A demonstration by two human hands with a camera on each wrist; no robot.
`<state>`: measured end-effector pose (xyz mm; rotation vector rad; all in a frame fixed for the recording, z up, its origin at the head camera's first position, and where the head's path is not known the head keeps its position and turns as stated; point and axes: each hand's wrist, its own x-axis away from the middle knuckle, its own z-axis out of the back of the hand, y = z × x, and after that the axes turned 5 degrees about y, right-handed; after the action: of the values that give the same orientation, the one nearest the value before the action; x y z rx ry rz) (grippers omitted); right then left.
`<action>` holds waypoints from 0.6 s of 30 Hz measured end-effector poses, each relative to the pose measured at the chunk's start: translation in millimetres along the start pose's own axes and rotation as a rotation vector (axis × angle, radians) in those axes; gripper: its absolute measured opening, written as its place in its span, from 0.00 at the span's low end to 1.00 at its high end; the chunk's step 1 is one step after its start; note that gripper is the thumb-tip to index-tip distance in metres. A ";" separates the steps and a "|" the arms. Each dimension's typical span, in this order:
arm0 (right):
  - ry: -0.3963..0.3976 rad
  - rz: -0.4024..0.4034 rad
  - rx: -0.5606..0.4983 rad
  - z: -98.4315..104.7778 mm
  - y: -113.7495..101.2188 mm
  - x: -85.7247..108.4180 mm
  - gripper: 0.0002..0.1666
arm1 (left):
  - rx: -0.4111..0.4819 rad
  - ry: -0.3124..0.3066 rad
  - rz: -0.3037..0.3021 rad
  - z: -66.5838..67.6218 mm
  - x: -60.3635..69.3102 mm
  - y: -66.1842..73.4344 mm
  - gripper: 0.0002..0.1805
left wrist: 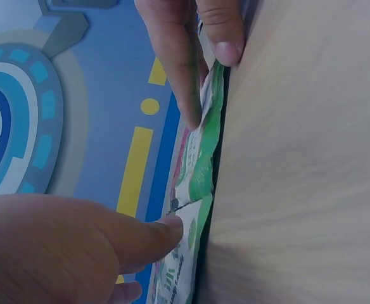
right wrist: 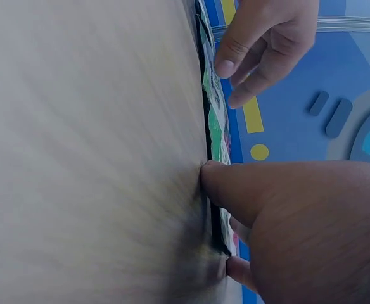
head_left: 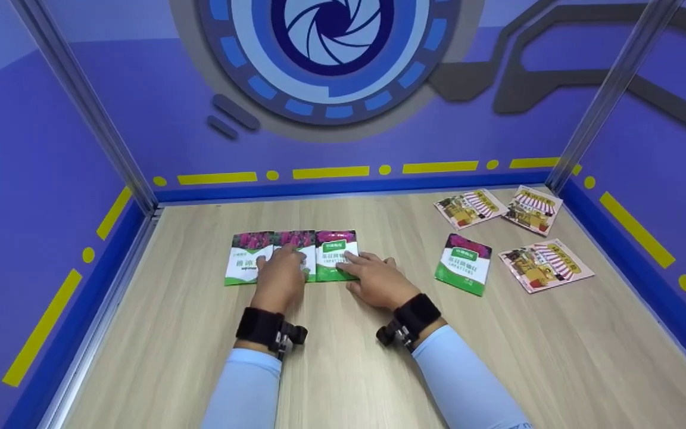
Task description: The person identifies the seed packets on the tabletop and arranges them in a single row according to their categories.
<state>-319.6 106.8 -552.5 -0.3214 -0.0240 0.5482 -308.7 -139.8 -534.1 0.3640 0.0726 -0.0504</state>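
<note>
Packet row [head_left: 326,259] | partly under left grip [head_left: 281,275] and right grip [head_left: 380,281] | both unclenched, fingers apart

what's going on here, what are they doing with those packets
A person has both hands at a row of three flower packets lying side by side on the table. The left hand is over the middle packet, and the fingers of the right hand touch the packet at the right end. Off to the right, a fourth flower packet lies apart, near three packets with a striped awning design.
</note>
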 end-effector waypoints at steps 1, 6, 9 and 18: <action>-0.001 -0.001 -0.003 0.1 0.1 -0.2 0.33 | 0.000 0.004 -0.007 -0.3 -0.6 1.9 0.24; -0.006 -0.009 -0.017 1.6 2.5 -1.1 0.33 | 0.020 0.005 -0.059 -7.2 -0.7 12.8 0.26; -0.009 -0.025 -0.038 5.4 5.7 -1.4 0.32 | 0.037 -0.007 -0.085 -13.1 0.6 18.1 0.29; 0.084 -0.132 -0.118 37.2 38.7 8.7 0.27 | 0.058 -0.023 -0.180 -19.2 4.4 29.5 0.26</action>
<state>-335.9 153.3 -529.6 -0.4541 0.0039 0.4032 -303.7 -105.6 -541.9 0.4145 0.0817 -0.2353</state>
